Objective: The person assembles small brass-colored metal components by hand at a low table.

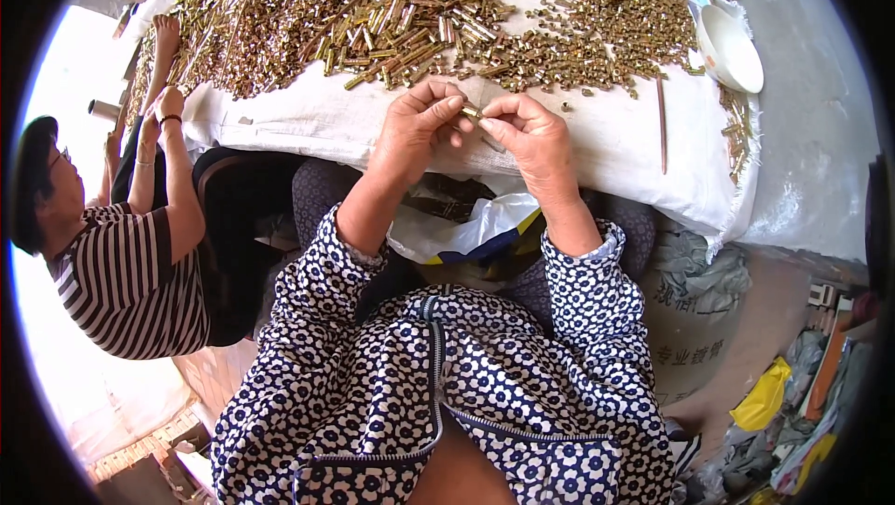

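Both my hands pinch one small brass-coloured metal fastener (472,113) at the table's near edge: left hand (415,127), right hand (531,137) | far heap of brass fasteners (392,11) looks largely unworked | co-worker's hand (170,102) far left

Wearer's top: dark navy fabric w/ small white flower print all over, dense repeat. Zip runs down centre front, dark tape, light teeth; lower down it curves off left & right along seam lines. Long sleeves pushed up to mid-forearm, bunched at cuffs; right cuff shows pale lining/edge turned out. Left hand (415,127) & right hand (531,137) bare, no rings or watch seen. Legs in dark dotted trousers, similar navy tone.
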Available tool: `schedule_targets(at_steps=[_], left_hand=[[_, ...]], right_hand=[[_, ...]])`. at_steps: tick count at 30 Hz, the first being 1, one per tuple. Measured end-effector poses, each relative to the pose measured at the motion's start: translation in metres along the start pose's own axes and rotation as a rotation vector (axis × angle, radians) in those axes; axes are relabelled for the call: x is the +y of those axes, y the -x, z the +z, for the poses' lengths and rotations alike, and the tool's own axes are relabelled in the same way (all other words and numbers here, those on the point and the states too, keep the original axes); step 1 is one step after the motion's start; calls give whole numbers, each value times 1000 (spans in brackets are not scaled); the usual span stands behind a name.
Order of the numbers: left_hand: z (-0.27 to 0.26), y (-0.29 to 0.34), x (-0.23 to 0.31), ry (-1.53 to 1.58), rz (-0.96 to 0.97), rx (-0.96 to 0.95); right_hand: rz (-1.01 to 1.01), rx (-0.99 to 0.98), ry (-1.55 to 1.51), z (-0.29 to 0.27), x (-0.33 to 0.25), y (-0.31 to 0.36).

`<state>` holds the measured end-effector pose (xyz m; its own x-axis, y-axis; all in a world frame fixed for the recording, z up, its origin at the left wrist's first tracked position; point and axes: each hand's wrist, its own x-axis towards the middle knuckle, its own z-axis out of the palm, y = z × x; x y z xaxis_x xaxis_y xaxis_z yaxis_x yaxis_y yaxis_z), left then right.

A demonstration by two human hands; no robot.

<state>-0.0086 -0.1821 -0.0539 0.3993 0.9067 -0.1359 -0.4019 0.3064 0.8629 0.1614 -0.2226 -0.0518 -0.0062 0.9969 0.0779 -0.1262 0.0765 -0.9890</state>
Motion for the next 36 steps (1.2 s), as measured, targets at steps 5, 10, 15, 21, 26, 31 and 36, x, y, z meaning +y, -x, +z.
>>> schedule_targets(at_steps=[5, 10, 15, 21, 26, 31, 36], left_hand=[[-8, 0, -4, -509, 206, 98], [-14, -2, 7, -1561, 724, 59], [-15, 3, 10, -1675, 697, 59], [-17, 15, 1, -1015, 404, 150], [-7, 21, 13, -206, 100, 132], [-10, 22, 9, -89, 87, 140], [-9, 22, 4, -79, 74, 139]], right_hand=[[67, -25, 8, 0, -3, 1], [43, 27, 100, -7, -3, -2], [27, 32, 174, -1, 1, -2], [-141, 14, 331, 8, 6, 3], [-53, -24, 209, 11, 2, 5], [7, -56, 152, 16, -2, 7], [-3, -64, 122, 16, 0, 8]])
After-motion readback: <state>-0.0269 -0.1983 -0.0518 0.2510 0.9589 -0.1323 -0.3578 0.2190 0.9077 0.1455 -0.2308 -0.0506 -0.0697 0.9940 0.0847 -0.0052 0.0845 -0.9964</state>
